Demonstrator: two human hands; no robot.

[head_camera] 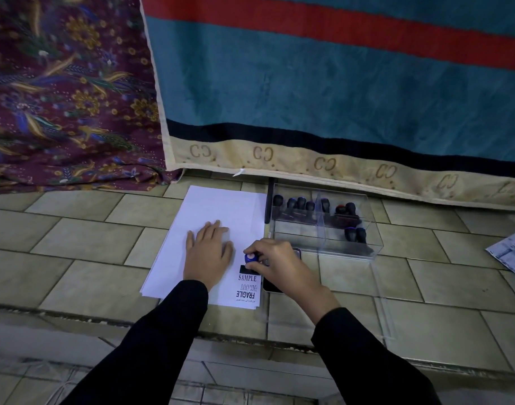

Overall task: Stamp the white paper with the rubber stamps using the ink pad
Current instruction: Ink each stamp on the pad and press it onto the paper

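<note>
Paper (209,211): lay on the tiled floor (83,241), three marks already printed down its near right edge.
Left hand (208,252): rested flat on the paper, fingers spread, likely to stop it sliding.
Stamp (250,263): stood upright on the paper, just beyond the SAMPLE mark.
Right hand (275,263): fingertips pinched the stamp's blue knob, seemingly pressing down.
Pad (275,283): just right of the paper, mostly hidden.
Box (323,220): right of the paper, held spare stamps.

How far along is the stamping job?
Done: three or four prints, including SAMPLE and FRAGILE, sit in the paper's near right corner. In hand: the right hand presses a stamp while the left hand steadies the sheet. Left: many stamps wait in the clear box.
</note>
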